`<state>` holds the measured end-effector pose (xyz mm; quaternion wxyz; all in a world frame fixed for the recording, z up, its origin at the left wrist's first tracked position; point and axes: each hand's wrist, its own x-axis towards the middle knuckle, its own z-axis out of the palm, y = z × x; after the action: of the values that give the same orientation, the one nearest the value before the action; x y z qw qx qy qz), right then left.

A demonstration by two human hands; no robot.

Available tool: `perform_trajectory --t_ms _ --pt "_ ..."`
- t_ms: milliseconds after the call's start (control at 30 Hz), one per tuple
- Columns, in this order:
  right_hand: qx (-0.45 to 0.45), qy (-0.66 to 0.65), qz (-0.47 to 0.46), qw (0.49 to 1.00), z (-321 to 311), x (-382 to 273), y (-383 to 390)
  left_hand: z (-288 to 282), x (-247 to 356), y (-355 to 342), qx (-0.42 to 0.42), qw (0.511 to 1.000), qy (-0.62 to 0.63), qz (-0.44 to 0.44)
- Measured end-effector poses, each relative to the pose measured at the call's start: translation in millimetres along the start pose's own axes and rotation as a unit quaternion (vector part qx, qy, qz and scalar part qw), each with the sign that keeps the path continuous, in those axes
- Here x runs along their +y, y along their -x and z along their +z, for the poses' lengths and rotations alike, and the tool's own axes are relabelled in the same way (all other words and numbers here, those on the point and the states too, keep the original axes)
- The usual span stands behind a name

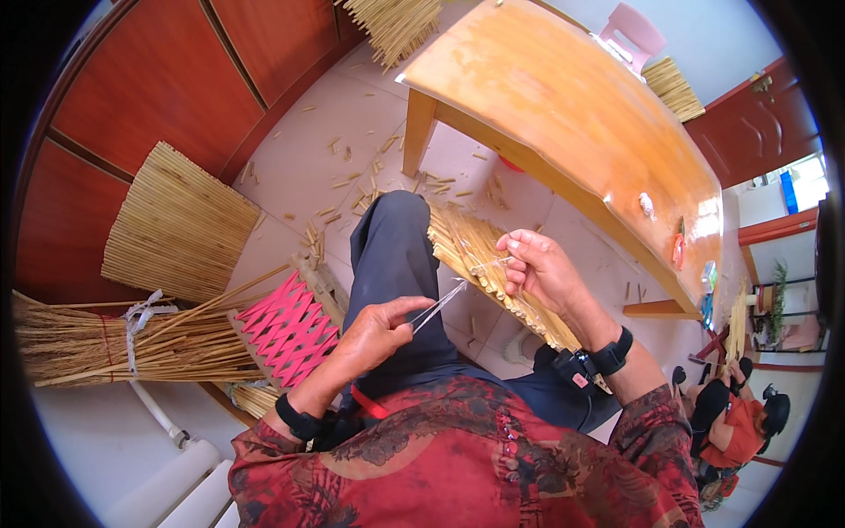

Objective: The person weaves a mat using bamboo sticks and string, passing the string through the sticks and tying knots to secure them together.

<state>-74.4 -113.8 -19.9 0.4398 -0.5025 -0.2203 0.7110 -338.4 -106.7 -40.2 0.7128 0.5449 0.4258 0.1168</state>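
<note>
Across my lap lies a mat of straw-coloured stalks point(475, 242), its row of cut stalk ends turned toward me. White string point(440, 305) runs from the mat's near edge to my left hand point(380, 333), where it passes taut between thumb and forefinger. My right hand point(539, 266) sits over the mat's edge with thumb and forefinger pinched on a thin strand of the string. Whether a needle is also in that pinch is too small to tell.
A stool with pink webbing point(290, 327) and a tied bundle of long stalks point(132, 343) are at left. A finished stalk mat point(180, 224) leans on the red cabinet point(158, 97). Stalk offcuts litter the floor. A wooden table point(563, 106) bears scissors point(679, 245). Another person point(739, 422) sits far right.
</note>
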Motion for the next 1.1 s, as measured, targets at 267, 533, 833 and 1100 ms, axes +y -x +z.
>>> perform_trajectory --t_ms 267,533,833,1100 --pt "-0.011 -0.097 0.029 0.995 6.2 39.5 -14.3 -17.7 -17.0 6.2 -0.048 0.996 0.044 -0.063" --pt "-0.004 -0.091 0.022 0.996 6.1 38.7 -19.4 -18.0 -7.9 11.7 0.125 0.948 -0.28 0.085" --pt "-0.003 -0.075 0.021 0.997 8.5 40.4 -20.5 19.2 -4.7 -21.6 0.203 0.906 -0.293 0.23" --pt "0.001 -0.081 0.026 0.996 10.6 34.3 -18.5 27.8 -14.2 -42.0 0.199 0.945 -0.159 0.205"
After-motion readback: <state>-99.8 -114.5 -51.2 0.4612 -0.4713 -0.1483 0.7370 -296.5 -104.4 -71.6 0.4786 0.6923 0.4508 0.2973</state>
